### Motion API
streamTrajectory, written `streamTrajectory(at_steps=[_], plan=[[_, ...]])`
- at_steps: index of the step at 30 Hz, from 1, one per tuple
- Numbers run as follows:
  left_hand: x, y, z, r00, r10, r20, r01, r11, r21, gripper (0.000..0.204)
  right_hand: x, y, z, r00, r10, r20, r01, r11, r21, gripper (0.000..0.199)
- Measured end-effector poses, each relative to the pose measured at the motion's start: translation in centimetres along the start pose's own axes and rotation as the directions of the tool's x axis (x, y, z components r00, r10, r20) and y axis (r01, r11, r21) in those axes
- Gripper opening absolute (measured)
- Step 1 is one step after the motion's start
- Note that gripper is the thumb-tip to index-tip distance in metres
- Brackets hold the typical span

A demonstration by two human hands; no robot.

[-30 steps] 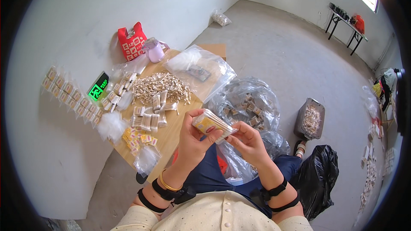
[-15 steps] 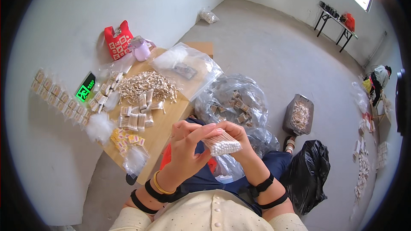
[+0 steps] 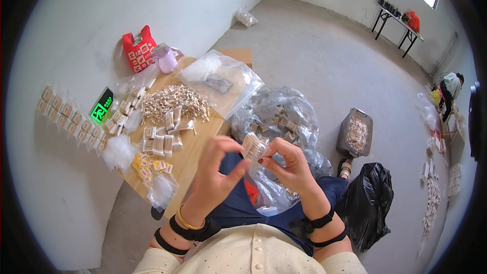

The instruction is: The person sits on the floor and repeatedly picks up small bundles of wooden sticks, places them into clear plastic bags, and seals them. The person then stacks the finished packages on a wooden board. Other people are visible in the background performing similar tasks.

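A small bundle of cotton swabs is held up over my lap, tilted, with what looks like clear plastic around its lower part. My right hand pinches its right side between thumb and fingers. On the other side my left hand has thumb and fingers spread apart, fingertips close to the bundle; whether they touch it is hard to make out. On the wooden table to the left lie a heap of loose cotton swabs and several neat swab bundles.
Yellow-and-white packets and clear bags lie on the table's near end. A big clear bag of packs stands before me. Right of it are a grey bin of swabs and a black bag. Another person bends at far right.
My left hand has moved left, its fingers spreading off the bundle. The bundle has turned, its white tips no longer facing me, and my right hand now pinches its side.
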State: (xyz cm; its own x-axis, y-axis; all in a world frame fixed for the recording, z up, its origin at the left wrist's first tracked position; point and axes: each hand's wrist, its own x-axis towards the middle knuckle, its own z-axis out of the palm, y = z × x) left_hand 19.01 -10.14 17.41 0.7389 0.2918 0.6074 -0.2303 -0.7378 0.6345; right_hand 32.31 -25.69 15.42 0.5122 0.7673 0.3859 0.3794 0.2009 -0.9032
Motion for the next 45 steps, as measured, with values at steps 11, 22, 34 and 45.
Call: streamTrajectory(at_steps=[11,22,34,45], plan=[[-0.1,0.8,0.3,0.933,-0.198,0.3,0.292,0.904,-0.312,0.009,0.1,0.2,0.3,0.996,0.008,0.088,-0.016,0.996,0.091,0.013],[-2.4,-2.3,2.3,0.765,-0.559,0.318,0.606,0.46,-0.649,0.054,-0.5,1.1,0.2,0.989,0.116,0.09,-0.147,0.821,0.551,0.014],[-1.9,-2.8,3.2,0.867,-0.497,-0.011,0.48,0.842,-0.247,0.047,0.4,1.8,3.1,0.942,0.221,-0.254,-0.154,0.954,0.256,0.046],[-1.0,-2.4,3.3,0.936,-0.313,-0.159,0.314,0.949,-0.022,0.029,1.2,2.1,4.5,0.896,0.118,-0.428,-0.156,0.986,-0.056,0.025]])
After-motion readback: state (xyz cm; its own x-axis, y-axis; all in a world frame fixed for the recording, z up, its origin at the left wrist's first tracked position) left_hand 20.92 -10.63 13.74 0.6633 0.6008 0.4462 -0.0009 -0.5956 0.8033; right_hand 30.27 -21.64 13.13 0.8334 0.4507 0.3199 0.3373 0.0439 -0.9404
